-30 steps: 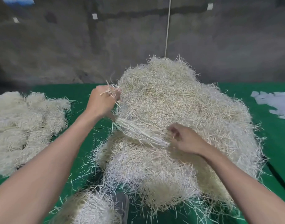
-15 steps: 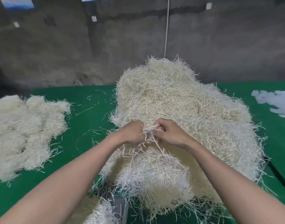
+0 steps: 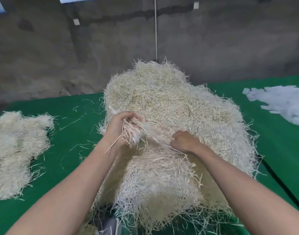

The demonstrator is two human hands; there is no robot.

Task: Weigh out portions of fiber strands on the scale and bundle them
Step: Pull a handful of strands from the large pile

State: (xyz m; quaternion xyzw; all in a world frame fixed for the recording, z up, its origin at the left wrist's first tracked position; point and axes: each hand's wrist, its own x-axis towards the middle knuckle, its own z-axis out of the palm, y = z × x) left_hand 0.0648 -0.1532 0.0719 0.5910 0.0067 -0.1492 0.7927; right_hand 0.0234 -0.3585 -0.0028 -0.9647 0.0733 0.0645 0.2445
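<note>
I'm gathering a portion: left hand point(image 3: 122, 128) grip holds a tuft point(image 3: 134, 133), right hand point(image 3: 186, 141) grip pinches strands point(image 3: 162, 141) off the pile point(image 3: 170, 99); next I'd tug free and weigh.

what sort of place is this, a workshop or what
Most likely a small fiber-processing workshop or shed. A big heap of fiber strands sits on a green-covered table, a smaller pile lies to its left, and the wall behind is bare, rough concrete.
</note>
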